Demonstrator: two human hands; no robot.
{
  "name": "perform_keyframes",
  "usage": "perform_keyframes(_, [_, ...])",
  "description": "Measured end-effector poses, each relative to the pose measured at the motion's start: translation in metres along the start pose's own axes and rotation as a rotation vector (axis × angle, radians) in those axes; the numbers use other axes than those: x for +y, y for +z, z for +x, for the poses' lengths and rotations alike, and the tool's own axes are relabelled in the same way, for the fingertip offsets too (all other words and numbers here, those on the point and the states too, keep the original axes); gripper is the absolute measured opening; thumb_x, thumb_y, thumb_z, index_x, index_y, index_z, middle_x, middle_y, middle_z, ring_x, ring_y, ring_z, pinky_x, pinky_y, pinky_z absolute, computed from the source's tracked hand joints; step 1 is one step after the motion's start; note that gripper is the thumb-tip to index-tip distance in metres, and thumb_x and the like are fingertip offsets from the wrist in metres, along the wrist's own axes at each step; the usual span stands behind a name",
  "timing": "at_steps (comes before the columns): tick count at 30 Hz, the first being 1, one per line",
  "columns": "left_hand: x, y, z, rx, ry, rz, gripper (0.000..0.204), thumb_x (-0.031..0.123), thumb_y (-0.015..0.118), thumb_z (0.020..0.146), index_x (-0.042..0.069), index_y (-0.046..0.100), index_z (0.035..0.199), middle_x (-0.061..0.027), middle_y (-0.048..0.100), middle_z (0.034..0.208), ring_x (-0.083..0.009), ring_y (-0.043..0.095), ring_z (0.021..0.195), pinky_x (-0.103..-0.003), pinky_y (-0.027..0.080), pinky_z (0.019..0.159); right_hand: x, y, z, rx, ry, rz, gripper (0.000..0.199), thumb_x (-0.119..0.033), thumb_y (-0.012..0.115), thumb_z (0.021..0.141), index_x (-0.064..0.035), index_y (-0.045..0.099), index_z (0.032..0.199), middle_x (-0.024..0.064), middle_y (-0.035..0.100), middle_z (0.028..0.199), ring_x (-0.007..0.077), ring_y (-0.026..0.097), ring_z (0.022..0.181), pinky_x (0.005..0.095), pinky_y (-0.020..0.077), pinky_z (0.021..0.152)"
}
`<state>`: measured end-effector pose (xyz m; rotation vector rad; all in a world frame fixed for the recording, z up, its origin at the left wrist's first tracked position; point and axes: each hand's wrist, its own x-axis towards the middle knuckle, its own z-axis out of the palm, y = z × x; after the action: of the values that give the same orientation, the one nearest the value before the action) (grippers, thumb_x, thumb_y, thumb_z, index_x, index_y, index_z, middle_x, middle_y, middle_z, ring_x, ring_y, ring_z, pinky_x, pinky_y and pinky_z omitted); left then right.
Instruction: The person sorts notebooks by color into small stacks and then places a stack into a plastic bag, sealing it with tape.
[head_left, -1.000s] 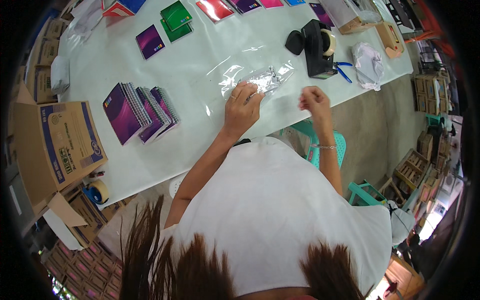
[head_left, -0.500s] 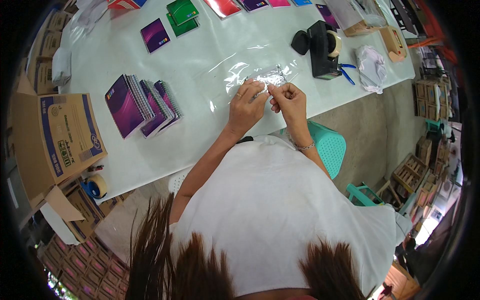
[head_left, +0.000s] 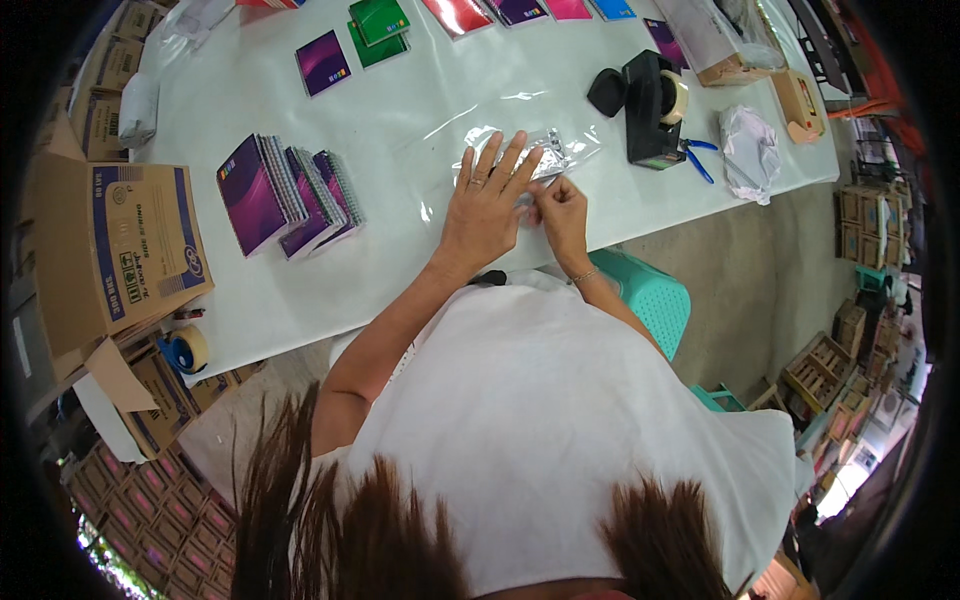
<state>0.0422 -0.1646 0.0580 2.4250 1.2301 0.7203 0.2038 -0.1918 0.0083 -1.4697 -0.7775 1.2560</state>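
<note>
My left hand (head_left: pixel 490 205) lies with its fingers spread on a shiny clear plastic bag (head_left: pixel 572 147) near the table's front edge. A small flat piece with dark print (head_left: pixel 551 143) shows at the bag, just beyond the left fingertips. Close beside it, my right hand (head_left: pixel 562 215) is closed in a pinch at the near side of the bag. What sits between its fingertips is too small to make out. To the left of my hands stand stacked purple spiral notebooks (head_left: pixel 258 195), spines to the right.
At the right are a black tape dispenser (head_left: pixel 652 110), blue-handled pliers (head_left: pixel 703 158) and crumpled white paper (head_left: pixel 750 155). Green notebooks (head_left: pixel 379 32) and other colours lie along the far side. An open carton (head_left: pixel 150 240) stands left; a green stool (head_left: pixel 650 300) is beneath the front edge.
My left hand has flattened and spread its fingers over the bag, where it was bent before. My right hand has drawn slightly nearer to me, still pinching. The view has shifted a little.
</note>
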Motion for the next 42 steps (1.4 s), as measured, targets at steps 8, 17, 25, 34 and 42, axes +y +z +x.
perform_keyframes(8, [0.012, -0.013, 0.025, 0.061, -0.116, -0.074, 0.071, 0.022, 0.076, 0.080, 0.014, 0.047, 0.145, -0.0105, 0.048, 0.144, -0.0311, 0.045, 0.133, -0.054, 0.026, 0.115, -0.026, -0.044, 0.043, 0.156, -0.878, -0.873, 0.018, -0.017, 0.069, 0.092, -0.0058, 0.062, 0.103, 0.0125, 0.063, 0.104, 0.0280, 0.060, 0.096, 0.0409, 0.0453, 0.081])
perform_keyframes(17, [0.034, -0.107, 0.011, 0.215, -0.262, -0.031, 0.062, 0.004, 0.075, 0.071, 0.009, 0.054, 0.129, -0.0107, 0.060, 0.125, -0.0307, 0.052, 0.124, -0.044, 0.029, 0.114, -0.008, -0.094, 0.054, -0.458, -0.813, -1.140, 0.036, -0.012, 0.067, 0.089, -0.0100, 0.061, 0.125, 0.0146, 0.051, 0.131, 0.0328, 0.047, 0.126, 0.0557, 0.0285, 0.112])
perform_keyframes(25, [-0.011, -0.192, -0.055, 0.735, -0.392, 0.340, 0.062, -0.014, 0.066, 0.068, 0.007, 0.053, 0.125, -0.0125, 0.056, 0.132, -0.0333, 0.048, 0.131, -0.041, 0.033, 0.113, -0.004, -0.114, 0.054, -0.447, -0.830, -0.961, 0.019, -0.007, 0.071, 0.084, -0.0053, 0.062, 0.100, 0.0160, 0.053, 0.126, 0.0356, 0.050, 0.121, 0.0544, 0.0318, 0.109])
perform_keyframes(34, [-0.037, -0.144, -0.088, 0.629, -0.497, 0.555, 0.050, -0.003, 0.065, 0.078, 0.009, 0.055, 0.126, -0.0148, 0.050, 0.135, -0.0397, 0.034, 0.142, -0.064, 0.015, 0.118, -0.004, -0.157, 0.045, -0.562, -0.846, -1.057, 0.025, -0.004, 0.068, 0.084, -0.0104, 0.060, 0.107, 0.0078, 0.058, 0.128, 0.0300, 0.048, 0.133, 0.0563, 0.0247, 0.116])
perform_keyframes(42, [0.027, 0.061, -0.021, 0.075, -0.308, -0.210, 0.047, 0.030, 0.075, 0.086, 0.024, 0.063, 0.131, -0.0120, 0.042, 0.146, -0.0341, 0.032, 0.143, -0.061, 0.017, 0.118, 0.012, -0.184, 0.039, -0.622, -0.869, -1.004, 0.044, 0.006, 0.064, 0.076, -0.0149, 0.067, 0.114, 0.0080, 0.057, 0.121, 0.0278, 0.053, 0.122, 0.0530, 0.0266, 0.118])
